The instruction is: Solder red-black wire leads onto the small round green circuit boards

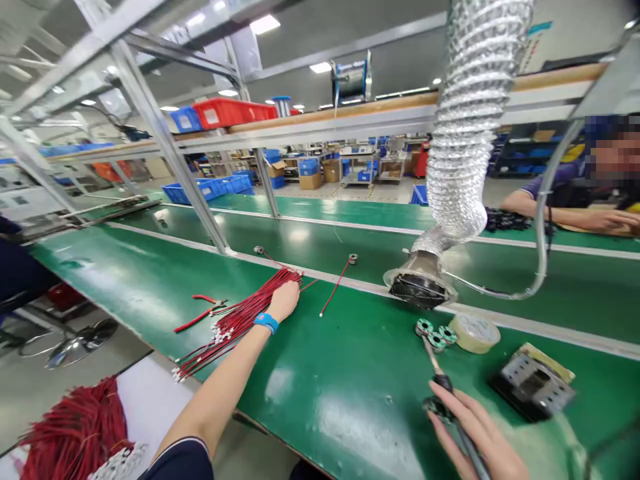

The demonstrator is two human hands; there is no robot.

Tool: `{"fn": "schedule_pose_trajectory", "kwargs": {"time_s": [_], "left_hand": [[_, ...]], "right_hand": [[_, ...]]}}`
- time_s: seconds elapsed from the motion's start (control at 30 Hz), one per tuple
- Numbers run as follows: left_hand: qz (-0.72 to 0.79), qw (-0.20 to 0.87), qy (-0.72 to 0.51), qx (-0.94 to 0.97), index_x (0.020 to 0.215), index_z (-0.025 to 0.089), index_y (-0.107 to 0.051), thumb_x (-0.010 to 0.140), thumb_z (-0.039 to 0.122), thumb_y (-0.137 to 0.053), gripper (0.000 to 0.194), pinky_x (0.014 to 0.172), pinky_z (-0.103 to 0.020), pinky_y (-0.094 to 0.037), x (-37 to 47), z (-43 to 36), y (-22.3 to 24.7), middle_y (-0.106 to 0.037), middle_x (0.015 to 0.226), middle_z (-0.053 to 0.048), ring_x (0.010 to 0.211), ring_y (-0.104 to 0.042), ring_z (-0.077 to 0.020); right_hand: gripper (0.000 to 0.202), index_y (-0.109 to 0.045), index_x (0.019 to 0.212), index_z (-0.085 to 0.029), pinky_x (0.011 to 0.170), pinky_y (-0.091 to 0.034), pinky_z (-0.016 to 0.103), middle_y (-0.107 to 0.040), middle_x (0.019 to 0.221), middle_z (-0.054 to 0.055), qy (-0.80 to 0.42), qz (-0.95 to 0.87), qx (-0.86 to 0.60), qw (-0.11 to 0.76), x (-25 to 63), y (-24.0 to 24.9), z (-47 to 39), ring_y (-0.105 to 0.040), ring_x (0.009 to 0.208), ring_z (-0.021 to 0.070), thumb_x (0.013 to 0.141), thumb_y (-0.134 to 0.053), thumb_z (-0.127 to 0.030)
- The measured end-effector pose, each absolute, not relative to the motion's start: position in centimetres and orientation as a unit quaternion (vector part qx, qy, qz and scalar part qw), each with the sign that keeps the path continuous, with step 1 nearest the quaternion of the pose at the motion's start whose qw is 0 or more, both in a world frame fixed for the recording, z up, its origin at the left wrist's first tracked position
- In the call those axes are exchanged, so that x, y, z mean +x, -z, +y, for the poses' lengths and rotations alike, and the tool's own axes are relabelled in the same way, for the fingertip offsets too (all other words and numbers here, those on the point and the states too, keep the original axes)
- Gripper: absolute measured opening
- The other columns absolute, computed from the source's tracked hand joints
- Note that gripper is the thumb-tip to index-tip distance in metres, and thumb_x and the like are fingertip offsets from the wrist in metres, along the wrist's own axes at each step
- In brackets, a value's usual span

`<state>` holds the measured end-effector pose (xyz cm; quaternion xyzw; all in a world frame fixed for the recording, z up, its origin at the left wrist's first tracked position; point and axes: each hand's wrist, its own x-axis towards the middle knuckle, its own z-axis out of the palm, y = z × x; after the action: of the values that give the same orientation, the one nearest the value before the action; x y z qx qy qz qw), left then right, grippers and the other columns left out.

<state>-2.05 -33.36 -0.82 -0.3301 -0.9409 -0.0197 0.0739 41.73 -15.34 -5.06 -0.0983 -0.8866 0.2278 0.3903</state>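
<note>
My left hand (286, 299), with a blue band on its wrist, is closed at the far end of a bundle of red wires (250, 307) with white connectors. A single red wire (309, 285) sticks out from its fingers, whose tips are hidden. My right hand (475, 427) is wrapped round a soldering iron (444, 381), its tip close to several small round green-and-white parts (437, 341). Another round part (434, 405) appears by the right thumb and forefinger; whether they grip it, I cannot tell. A red wire (336, 287) joined to a round part (353, 259) lies between the hands.
Red-handled pliers (200, 313) lie left of the bundle. A tape roll (475, 332) and a soldering-iron stand (535, 383) sit at right. A fume duct (463, 120) hangs over the bench. More red wires (75, 427) lie lower left. Another person (575, 193) sits across.
</note>
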Motion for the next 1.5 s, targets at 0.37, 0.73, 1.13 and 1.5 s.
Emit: {"fn": "schedule_pose_trajectory", "kwargs": {"time_s": [0.37,0.73,1.13,1.5], "left_hand": [[-0.71,0.01,0.071,-0.701,0.103,0.02,-0.064,0.11,0.018,-0.04,0.025,0.085,-0.038,-0.049,9.3,-36.0,4.0,-0.065,0.099,-0.009,0.092,-0.061,-0.024],[-0.697,-0.105,0.174,-0.688,0.096,0.02,-0.063,0.11,0.026,-0.047,0.022,0.084,-0.036,-0.05,15.3,-31.2,4.3,-0.064,0.097,-0.006,0.091,-0.06,-0.0223],[-0.689,-0.274,0.45,-0.497,0.094,0.018,-0.072,0.102,0.025,-0.063,0.014,0.069,-0.025,-0.047,20.4,-31.4,4.2,-0.068,0.087,-0.002,0.076,-0.061,-0.0141],[-0.679,-0.218,0.47,-0.52,0.093,0.02,-0.079,0.101,0.022,-0.066,0.016,0.075,-0.026,-0.05,21.2,-31.6,4.4,-0.068,0.09,-0.003,0.084,-0.065,-0.0153]], "right_hand": [[0.041,-0.059,0.146,-0.029,0.088,-0.063,0.029,-0.068,0.127,0.011,-0.255,-0.902,-0.164,0.306,39.8,6.9,-19.8,-0.075,0.106,0.0211,0.106,-0.055,-0.021],[0.052,-0.057,0.151,-0.033,0.087,-0.064,0.043,-0.065,0.121,0.011,-0.244,-0.869,-0.25,0.35,39.2,8.1,-21.4,-0.071,0.103,0.0266,0.101,-0.065,-0.022],[0.053,-0.056,0.149,-0.033,0.103,-0.06,0.038,-0.059,0.132,0.009,-0.388,-0.822,-0.25,0.334,39.6,7.7,-22.0,-0.068,0.118,0.0237,0.098,-0.068,-0.023],[0.058,-0.053,0.151,-0.033,0.109,-0.057,0.039,-0.056,0.142,0.01,-0.417,-0.808,-0.255,0.328,39.1,7.2,-22.5,-0.063,0.132,0.025,0.096,-0.065,-0.017]]}}
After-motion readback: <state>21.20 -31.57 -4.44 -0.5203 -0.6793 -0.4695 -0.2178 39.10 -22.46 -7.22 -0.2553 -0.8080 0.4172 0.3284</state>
